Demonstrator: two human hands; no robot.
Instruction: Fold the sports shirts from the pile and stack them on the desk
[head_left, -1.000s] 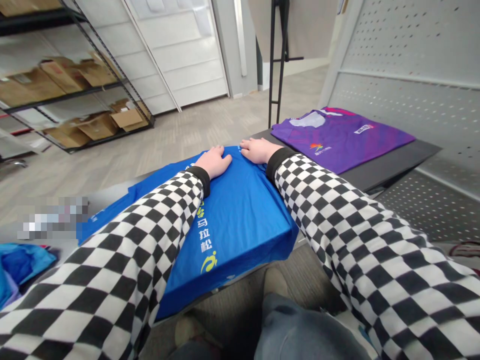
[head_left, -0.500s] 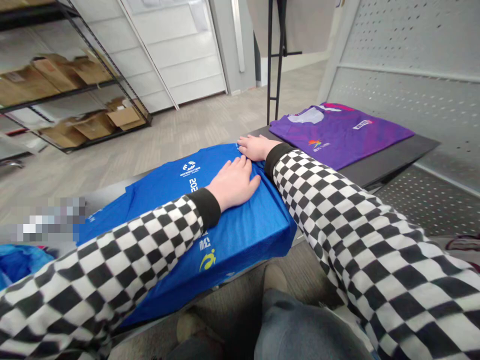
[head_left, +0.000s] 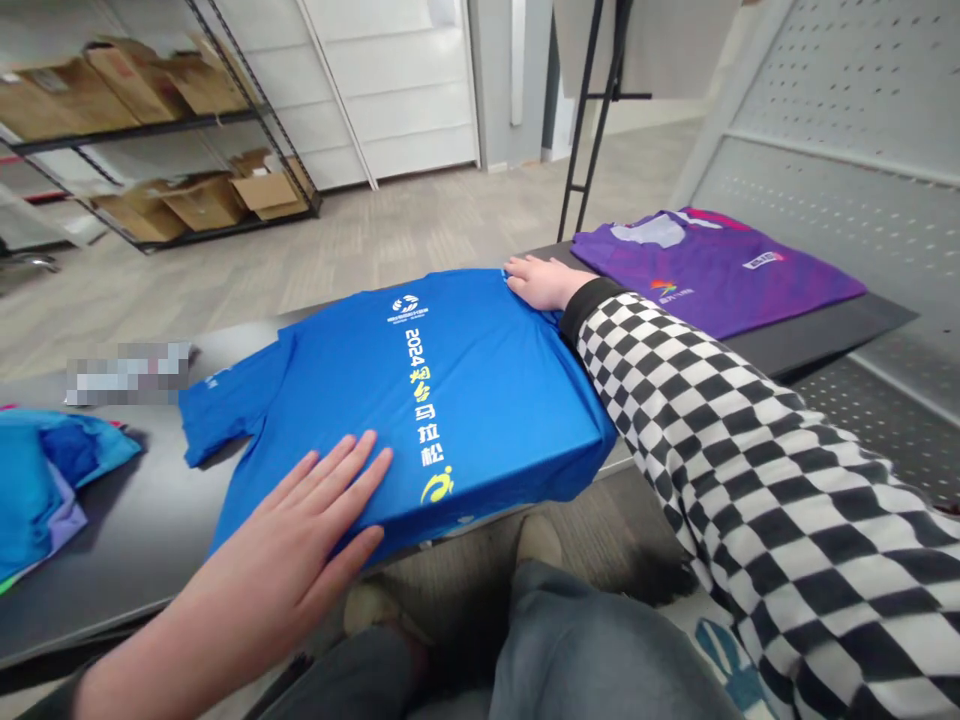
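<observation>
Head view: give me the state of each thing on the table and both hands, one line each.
blue T-shirt, lying on the table, edges folded under, one sleeve spread out
left hand, open, fingers spread, flat on the blue T-shirt's near edge
right hand, open, flat at the blue T-shirt's far corner
purple T-shirt, folded flat on the table
teal garment, loosely heaped on the table

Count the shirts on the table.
3: a blue T-shirt mid-table, a purple T-shirt to its right, a teal shirt at the left end; that heap may hide more.
</observation>
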